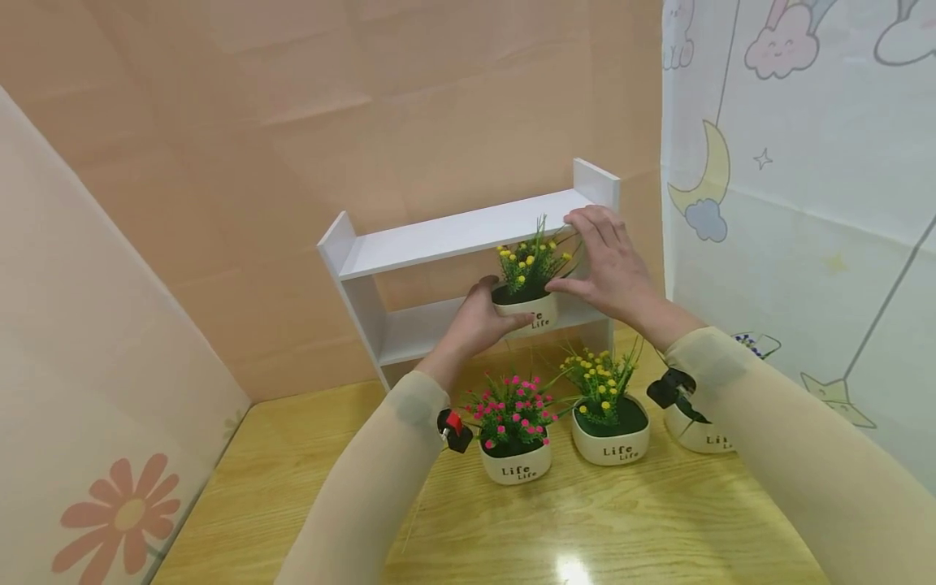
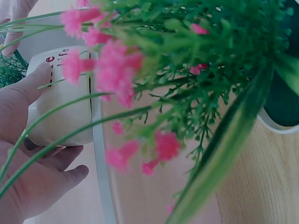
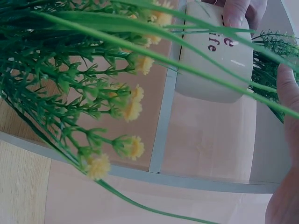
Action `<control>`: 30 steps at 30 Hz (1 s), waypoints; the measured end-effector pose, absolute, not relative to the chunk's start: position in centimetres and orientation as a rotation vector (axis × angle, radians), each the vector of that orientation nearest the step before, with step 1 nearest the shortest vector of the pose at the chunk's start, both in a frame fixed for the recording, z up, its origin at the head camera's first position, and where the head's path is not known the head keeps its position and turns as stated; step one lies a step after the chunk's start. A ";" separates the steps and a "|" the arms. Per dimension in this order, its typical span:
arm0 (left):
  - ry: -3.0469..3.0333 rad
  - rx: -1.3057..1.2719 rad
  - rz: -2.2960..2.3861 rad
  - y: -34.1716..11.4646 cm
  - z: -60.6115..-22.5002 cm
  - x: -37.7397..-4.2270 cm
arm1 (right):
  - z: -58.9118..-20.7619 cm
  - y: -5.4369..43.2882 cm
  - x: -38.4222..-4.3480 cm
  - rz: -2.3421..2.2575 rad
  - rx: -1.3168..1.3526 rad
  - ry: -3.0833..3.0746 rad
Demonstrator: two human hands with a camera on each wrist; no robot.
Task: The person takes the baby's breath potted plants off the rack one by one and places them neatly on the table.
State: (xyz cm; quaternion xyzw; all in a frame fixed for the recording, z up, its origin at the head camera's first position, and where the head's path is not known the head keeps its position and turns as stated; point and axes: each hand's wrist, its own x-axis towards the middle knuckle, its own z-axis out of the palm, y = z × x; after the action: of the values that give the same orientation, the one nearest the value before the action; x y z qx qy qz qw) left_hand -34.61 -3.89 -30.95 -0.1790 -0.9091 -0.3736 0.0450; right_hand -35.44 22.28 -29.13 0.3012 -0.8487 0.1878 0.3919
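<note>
A cream "Life" pot (image 1: 545,309) of yellow flowers (image 1: 522,262) is at the right part of the white shelf unit's (image 1: 468,231) lower board. My left hand (image 1: 478,321) grips this pot from its left side; in the left wrist view the thumb lies across the lettered face of the pot (image 2: 65,114) and the fingers reach behind it. Whether the pot's base touches the board, I cannot tell. On the plant's right, my right hand (image 1: 610,264) is spread, its fingers near the upper board's edge and its thumb beside the leaves. The right wrist view shows that hand (image 3: 289,93) apart from the pot.
On the wooden table (image 1: 292,471) in front of the shelf stand a pot of pink flowers (image 1: 515,467), another pot of yellow flowers (image 1: 610,447), and a third pot (image 1: 698,435) partly behind my right sleeve. A patterned wall sheet (image 1: 797,162) hangs at the right.
</note>
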 end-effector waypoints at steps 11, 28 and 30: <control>-2.763 -0.517 -1.173 -4.8 -31.0 -33.6 | -29.1 22.8 -35.5 0.524 0.756 -2.177; -2.701 -0.539 -1.175 -7.6 -31.5 -31.3 | -29.1 22.9 -35.8 0.534 0.752 -2.182; -2.700 -0.533 -1.168 -7.9 -31.4 -30.8 | -29.0 22.9 -35.8 0.536 0.751 -2.180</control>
State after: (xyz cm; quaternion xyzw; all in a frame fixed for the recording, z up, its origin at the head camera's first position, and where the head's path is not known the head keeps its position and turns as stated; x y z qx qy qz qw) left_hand -30.80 -7.90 -31.43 -0.1778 -0.9005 -0.3894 0.0759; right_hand -35.83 22.91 -29.01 0.2939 -0.8527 0.2097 0.3775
